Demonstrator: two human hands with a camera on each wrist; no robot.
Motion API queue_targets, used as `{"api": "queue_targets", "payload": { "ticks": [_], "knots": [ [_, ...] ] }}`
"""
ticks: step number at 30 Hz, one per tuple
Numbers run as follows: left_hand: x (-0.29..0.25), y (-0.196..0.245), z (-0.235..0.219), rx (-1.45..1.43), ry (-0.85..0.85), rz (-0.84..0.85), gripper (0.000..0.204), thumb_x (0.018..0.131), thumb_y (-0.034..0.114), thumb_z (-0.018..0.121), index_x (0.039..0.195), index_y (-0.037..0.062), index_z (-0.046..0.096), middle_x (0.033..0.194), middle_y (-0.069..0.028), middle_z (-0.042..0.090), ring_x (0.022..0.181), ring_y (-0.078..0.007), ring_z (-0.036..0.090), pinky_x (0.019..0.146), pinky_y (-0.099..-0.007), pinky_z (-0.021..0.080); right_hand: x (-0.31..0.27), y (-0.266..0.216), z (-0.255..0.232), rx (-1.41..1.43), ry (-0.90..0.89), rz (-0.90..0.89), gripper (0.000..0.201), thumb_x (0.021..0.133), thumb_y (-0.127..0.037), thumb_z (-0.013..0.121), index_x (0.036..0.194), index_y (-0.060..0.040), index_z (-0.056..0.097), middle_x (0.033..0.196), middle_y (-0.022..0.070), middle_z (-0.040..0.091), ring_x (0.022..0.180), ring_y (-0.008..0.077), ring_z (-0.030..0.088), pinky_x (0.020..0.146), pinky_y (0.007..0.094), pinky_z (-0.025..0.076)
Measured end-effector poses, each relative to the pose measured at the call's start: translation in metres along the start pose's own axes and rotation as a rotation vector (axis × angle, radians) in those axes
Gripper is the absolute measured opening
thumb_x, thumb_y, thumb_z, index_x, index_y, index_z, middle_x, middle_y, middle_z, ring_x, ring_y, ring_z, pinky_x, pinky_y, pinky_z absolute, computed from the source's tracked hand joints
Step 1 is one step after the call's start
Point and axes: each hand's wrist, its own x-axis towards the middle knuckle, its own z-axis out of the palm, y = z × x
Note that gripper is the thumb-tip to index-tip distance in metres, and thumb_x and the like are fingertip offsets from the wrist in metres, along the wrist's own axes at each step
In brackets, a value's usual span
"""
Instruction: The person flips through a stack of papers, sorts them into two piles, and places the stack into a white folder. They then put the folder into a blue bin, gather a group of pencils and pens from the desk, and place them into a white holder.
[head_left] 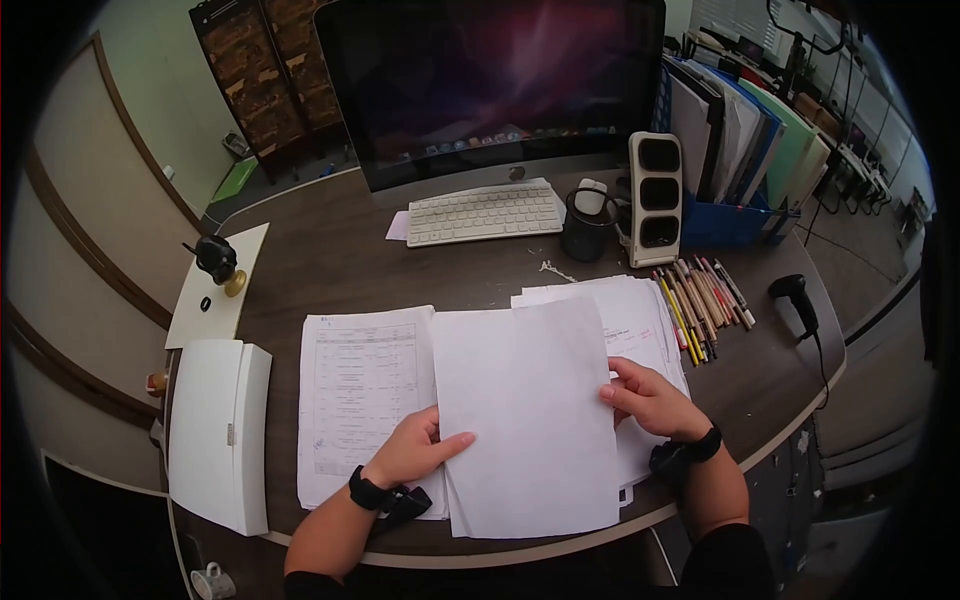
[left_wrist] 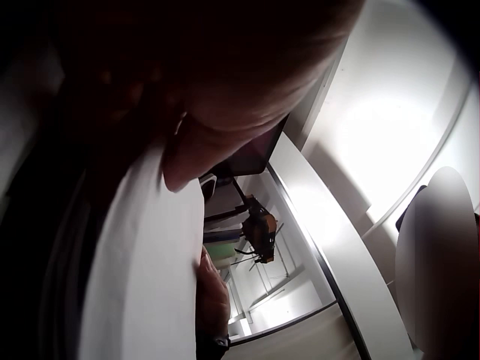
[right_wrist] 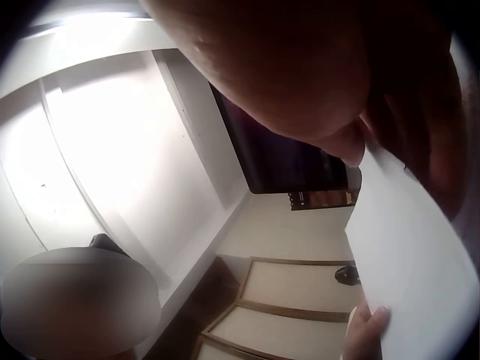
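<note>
Several white sheets of paper point(head_left: 525, 420), the top one blank, are held between both hands above the desk. The left hand point(head_left: 412, 447) pinches their left edge, thumb on top and fingers behind. At the right edge, the right hand point(head_left: 655, 400) grips them with its thumb in front. In the right wrist view the sheets point(right_wrist: 405, 255) bend slightly between the two hands. A printed stack with a table point(head_left: 365, 400) lies under the left hand. Another paper pile point(head_left: 645, 310) lies behind and to the right, partly hidden by the held sheets.
A keyboard point(head_left: 485, 213) and a black pen cup point(head_left: 588, 230) stand before the monitor point(head_left: 490, 90). Loose pencils point(head_left: 703, 305), a barcode scanner point(head_left: 795, 300) and a blue file holder point(head_left: 730, 220) are at the right. A white printer-like device point(head_left: 215, 435) sits at the left.
</note>
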Motion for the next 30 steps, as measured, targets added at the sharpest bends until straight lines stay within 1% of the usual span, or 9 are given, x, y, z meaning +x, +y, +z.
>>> {"api": "queue_targets", "payload": {
  "ticks": [2,4,5,8,9,15,19,21,30],
  "knots": [
    [-0.001,0.005,0.001,-0.026,0.022,-0.039,0.032,0.096,0.013,0.061,0.123,-0.003,0.057,0.107,-0.0077,0.067,0.092,-0.0114,0.063,0.08,-0.0258,0.052,0.002,0.005,-0.009,-0.028,0.008,-0.017,0.039,0.097,-0.019,0.059,0.132,-0.003,0.051,0.091,0.0034,0.067,0.077,0.0104,0.061,0.067,0.0263,0.051],
    [-0.001,0.001,0.0,-0.288,0.098,-0.03,0.03,0.097,0.016,0.06,0.12,-0.0043,0.059,0.109,-0.009,0.067,0.095,-0.012,0.062,0.085,-0.0264,0.05,0.006,0.0,-0.02,-0.588,0.468,-0.211,0.039,0.091,-0.018,0.068,0.123,0.001,0.057,0.089,0.0089,0.068,0.076,0.0162,0.063,0.067,0.0293,0.051],
    [0.0,-0.004,-0.005,-0.252,0.121,-0.021,0.031,0.099,0.016,0.056,0.122,-0.0049,0.056,0.113,-0.0099,0.065,0.099,-0.0127,0.062,0.087,-0.027,0.05,0.005,-0.003,-0.024,-0.677,0.591,-0.208,0.04,0.084,-0.019,0.073,0.115,0.0031,0.061,0.091,0.0133,0.066,0.077,0.0216,0.063,0.069,0.0318,0.051],
    [0.003,-0.003,-0.005,-0.454,0.207,0.026,0.033,0.101,0.016,0.053,0.127,-0.0049,0.052,0.116,-0.0104,0.063,0.1,-0.0142,0.062,0.089,-0.0289,0.051,0.007,0.011,-0.044,-0.865,0.677,-0.248,0.044,0.08,-0.019,0.076,0.115,0.0035,0.06,0.094,0.0137,0.064,0.083,0.0252,0.062,0.075,0.0339,0.051],
    [0.003,-0.003,-0.006,-0.454,0.206,0.026,0.033,0.101,0.016,0.053,0.127,-0.0049,0.052,0.116,-0.0104,0.063,0.1,-0.0142,0.062,0.089,-0.0289,0.051,0.006,0.008,-0.042,-0.896,0.7,-0.235,0.048,0.077,-0.021,0.078,0.115,0.0039,0.06,0.099,0.0161,0.062,0.092,0.0302,0.06,0.082,0.0373,0.049],
    [0.005,-0.008,-0.008,-0.531,0.254,0.051,0.035,0.103,0.016,0.047,0.132,-0.0042,0.045,0.12,-0.0119,0.061,0.105,-0.0171,0.061,0.092,-0.0317,0.051,0.007,0.013,-0.041,-1.052,0.736,-0.239,0.053,0.075,-0.025,0.08,0.114,0.0054,0.06,0.105,0.0192,0.06,0.1,0.0347,0.058,0.088,0.0405,0.047],
    [0.006,0.0,-0.005,-0.596,0.289,0.08,0.038,0.104,0.019,0.045,0.135,-0.0036,0.042,0.125,-0.0126,0.058,0.11,-0.0184,0.06,0.094,-0.0326,0.051,0.009,0.017,-0.045,-1.039,0.725,-0.234,0.053,0.075,-0.025,0.081,0.113,0.0047,0.06,0.103,0.0182,0.061,0.097,0.0342,0.059,0.086,0.0399,0.048],
    [0.006,0.0,-0.006,-0.595,0.29,0.075,0.039,0.105,0.02,0.044,0.135,-0.0035,0.041,0.127,-0.0127,0.057,0.111,-0.0188,0.06,0.095,-0.033,0.05,0.009,0.016,-0.045,-1.0,0.709,-0.228,0.05,0.074,-0.021,0.081,0.113,0.0042,0.061,0.097,0.0146,0.059,0.084,0.0266,0.059,0.076,0.0352,0.049],
    [0.006,-0.003,-0.006,-0.577,0.279,0.082,0.041,0.104,0.02,0.044,0.137,-0.0034,0.039,0.127,-0.0138,0.057,0.111,-0.0201,0.06,0.095,-0.0344,0.051,0.012,0.016,-0.048,-0.973,0.692,-0.149,0.041,0.072,-0.021,0.083,0.099,0.0032,0.062,0.088,0.0118,0.058,0.079,0.0234,0.057,0.072,0.0335,0.048]
  ]
}}
